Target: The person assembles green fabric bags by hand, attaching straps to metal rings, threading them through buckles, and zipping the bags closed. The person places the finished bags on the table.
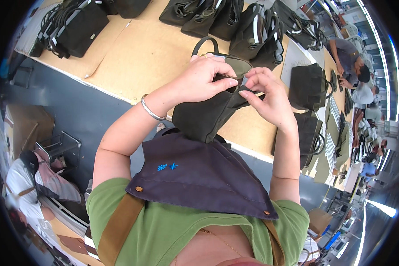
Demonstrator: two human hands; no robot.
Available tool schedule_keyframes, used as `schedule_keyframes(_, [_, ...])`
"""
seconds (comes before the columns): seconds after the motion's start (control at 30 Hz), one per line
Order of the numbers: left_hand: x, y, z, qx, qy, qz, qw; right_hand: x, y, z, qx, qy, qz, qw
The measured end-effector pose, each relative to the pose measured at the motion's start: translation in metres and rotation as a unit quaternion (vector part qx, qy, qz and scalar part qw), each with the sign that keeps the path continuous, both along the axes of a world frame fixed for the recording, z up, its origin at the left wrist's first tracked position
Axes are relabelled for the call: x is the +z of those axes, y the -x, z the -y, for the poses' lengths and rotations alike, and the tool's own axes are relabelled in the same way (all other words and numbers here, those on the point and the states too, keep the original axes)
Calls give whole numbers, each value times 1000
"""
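Observation:
Between my hands is a dark olive handbag (204,113), tilted at the table's near edge against my apron. Its top is partly open, showing a zip edge and a lighter green lining, and one looped handle stands up behind it. My left hand (208,77) grips the rim on the left, thumb and fingers pinched near the zip. On the right, my right hand (266,95) pinches the bag's corner between thumb and fingers. What lies inside the bag is hidden.
Several dark bags (252,33) line the table's far side, with more bags (82,33) at the far left. Two bags (308,86) stand to the right. Tan board covers the table (150,48). Other people (350,60) work at the far right; a person in white sits lower left.

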State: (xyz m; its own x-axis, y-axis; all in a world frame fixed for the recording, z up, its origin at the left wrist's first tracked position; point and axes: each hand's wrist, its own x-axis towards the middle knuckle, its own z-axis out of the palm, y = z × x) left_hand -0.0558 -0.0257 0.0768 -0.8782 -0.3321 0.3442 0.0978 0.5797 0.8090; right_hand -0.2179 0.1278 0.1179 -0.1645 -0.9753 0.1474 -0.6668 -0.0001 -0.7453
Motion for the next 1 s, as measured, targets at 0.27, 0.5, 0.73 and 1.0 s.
schedule_keyframes(0.27, [15, 7, 0, -22, 107, 18, 994, -1, -2, -8, -3, 44, -33, 998])
schedule_keyframes(0.5, [20, 6, 0, -55, 128, 54, 989, -9, -6, -13, -53, 21, 41, 998])
schedule_keyframes(0.73, [21, 3, -4, -62, 139, 55, 987, -17, -8, -14, -70, 41, 89, 993])
schedule_keyframes(1.0, [17, -3, -6, -52, 145, 21, 988, -15, -13, -12, -61, 45, 93, 993])
